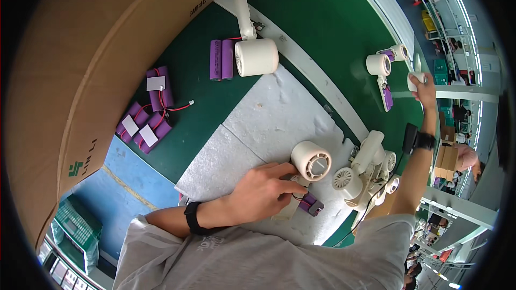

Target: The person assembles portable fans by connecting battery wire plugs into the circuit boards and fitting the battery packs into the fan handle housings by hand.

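A cream-white handheld fan (310,161) lies on the foam sheet, its round grille facing toward me. My left hand (263,190) is closed at its neck. Beneath my fingers the handle is opened up, and a purple battery (310,204) with thin wires shows beside it; my hand hides part of the handle. Stretched far to the right, my right hand (424,90) grips a white plastic part (417,78) whose exact kind is unclear. Just left of that hand, an opened white fan (378,65) lies with purple batteries showing in its pieces.
A large cardboard box (102,48) walls off the left. Purple battery packs (150,110) with red wires lie beside it. Another opened fan (257,57) rests beyond the foam sheet (252,123). Several fans are piled (371,172) at the right, with a black cable (371,209) across them.
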A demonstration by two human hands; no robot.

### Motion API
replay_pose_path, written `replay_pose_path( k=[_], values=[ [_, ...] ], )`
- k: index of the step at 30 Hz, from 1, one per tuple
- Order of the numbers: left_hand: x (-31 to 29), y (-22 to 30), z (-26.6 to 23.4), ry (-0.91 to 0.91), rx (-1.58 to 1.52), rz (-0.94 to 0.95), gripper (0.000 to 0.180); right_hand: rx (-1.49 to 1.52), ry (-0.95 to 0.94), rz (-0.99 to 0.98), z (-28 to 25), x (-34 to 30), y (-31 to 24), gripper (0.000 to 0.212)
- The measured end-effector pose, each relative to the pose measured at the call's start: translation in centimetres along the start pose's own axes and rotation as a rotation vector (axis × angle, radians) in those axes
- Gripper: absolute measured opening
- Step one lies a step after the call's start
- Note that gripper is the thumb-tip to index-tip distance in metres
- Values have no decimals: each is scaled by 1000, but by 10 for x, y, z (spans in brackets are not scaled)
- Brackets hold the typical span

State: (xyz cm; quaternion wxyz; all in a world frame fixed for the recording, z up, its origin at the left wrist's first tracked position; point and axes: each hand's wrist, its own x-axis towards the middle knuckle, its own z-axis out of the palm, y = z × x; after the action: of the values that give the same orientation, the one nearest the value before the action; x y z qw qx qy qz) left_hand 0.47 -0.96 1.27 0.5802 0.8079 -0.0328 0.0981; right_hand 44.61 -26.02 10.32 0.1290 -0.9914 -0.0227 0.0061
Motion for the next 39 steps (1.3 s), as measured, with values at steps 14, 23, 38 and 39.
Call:
replay_pose_path(
  k=[14, 23, 38, 39],
  values=[
    [2, -1, 7, -15, 19, 96, 33, 189, -345, -897, 35, -276, -147, 56],
    [7, 0, 5, -80, -1, -35, 32, 128, -357, -710, 29, -395, -61, 59],
    [4, 6, -3, -185, 50, -91, 38, 1318, -1206, -138, 60, -407, -25, 74],
    [7, 7, -4, -206, 62, -66, 39, 1446, -1240, -122, 63, -411, -24, 78]
  ],
)
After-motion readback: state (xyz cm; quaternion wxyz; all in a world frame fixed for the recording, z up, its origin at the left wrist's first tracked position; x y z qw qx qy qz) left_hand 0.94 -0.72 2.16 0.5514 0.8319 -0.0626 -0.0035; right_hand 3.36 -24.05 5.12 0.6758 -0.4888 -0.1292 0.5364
